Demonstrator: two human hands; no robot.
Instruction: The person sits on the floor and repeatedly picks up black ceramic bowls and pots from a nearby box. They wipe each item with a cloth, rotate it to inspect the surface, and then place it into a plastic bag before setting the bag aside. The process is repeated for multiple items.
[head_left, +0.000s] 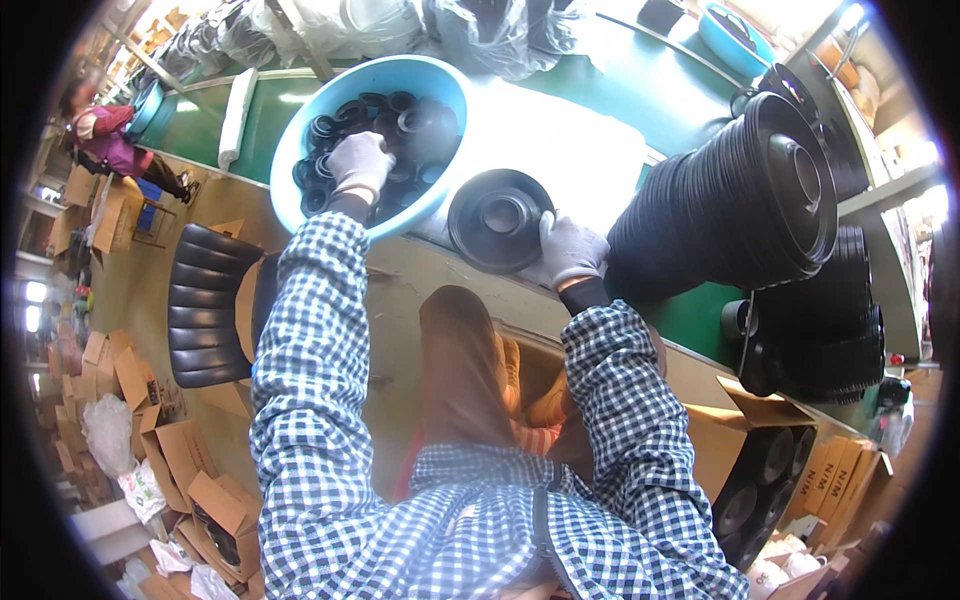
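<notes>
My left hand (361, 161), in a whitish work glove, reaches into a light-blue plastic basin (283, 184) of small black ring-shaped parts (416, 120). Its fingertips are hidden among the parts, so I cannot see whether they grip one. My right hand (571, 246), gloved alike, holds the right rim of a round black disc-shaped part (501, 221) with a raised ring at its centre. That disc lies by the table's front edge, right of the basin. Just beyond my right hand leans a long stack of similar black discs (712, 195).
White sheeting (555, 135) covers part of the green table (697, 315). Plastic-wrapped bundles (487, 34) line the far side. A black padded chair (214, 304) stands at left, near open cardboard boxes (176, 457). Another box (720, 435) sits below the table at right. A person (112, 142) stands far left.
</notes>
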